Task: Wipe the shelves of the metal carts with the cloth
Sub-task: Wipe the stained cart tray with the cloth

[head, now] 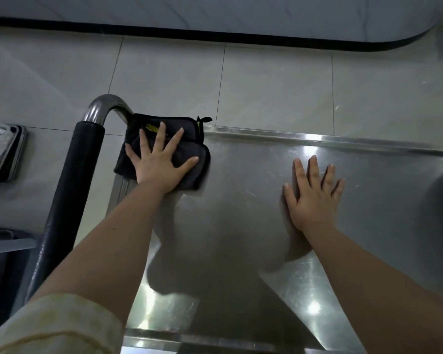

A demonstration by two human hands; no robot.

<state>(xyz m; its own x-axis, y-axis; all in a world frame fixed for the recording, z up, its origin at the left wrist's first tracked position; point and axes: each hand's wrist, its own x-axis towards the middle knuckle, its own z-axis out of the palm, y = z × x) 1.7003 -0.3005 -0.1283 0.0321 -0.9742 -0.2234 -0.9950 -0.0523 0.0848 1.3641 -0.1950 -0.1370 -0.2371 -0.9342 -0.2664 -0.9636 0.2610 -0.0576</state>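
Left hand (161, 163) lies flat, fingers spread, on the cloth (164, 146) at the shelf (241, 200) corner (by the handle (69, 180)) — right hand (313, 195) open, flat on bare metal.

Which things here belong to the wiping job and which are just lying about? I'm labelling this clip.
In the job: black cloth under the left hand; cart's top shelf; right hand flat on it; cart handle.

Lying about: metal trays, floor tiles.
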